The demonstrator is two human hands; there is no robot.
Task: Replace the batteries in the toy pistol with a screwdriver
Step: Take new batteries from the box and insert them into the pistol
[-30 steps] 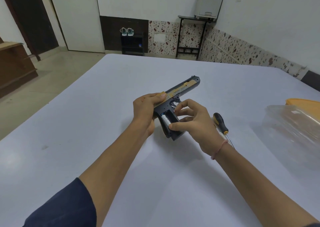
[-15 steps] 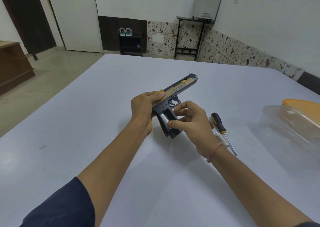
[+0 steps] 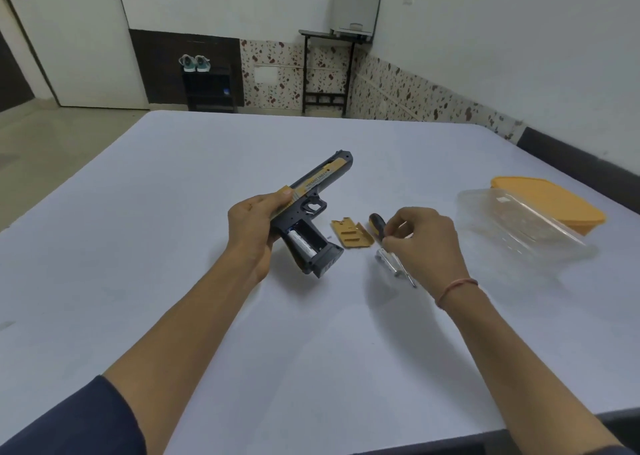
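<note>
- Head view: left hand [image 3: 254, 227] grips the toy pistol [image 3: 311, 198] at its rear, above the table [image 3: 173, 212]; its open handle shows one battery [image 3: 302, 243].
- Right hand [image 3: 420, 243], fingers curled, over the screwdriver [image 3: 377, 226]; a pinch cannot be told.
- Yellow cover [image 3: 351, 234] lies between them.

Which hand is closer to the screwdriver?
Right. The right hand is directly over the screwdriver, by its handle; the left hand holds the toy pistol, farther away.

head cam | looks forward and down | close over table [image 3: 173, 246] | far wall in view
</note>
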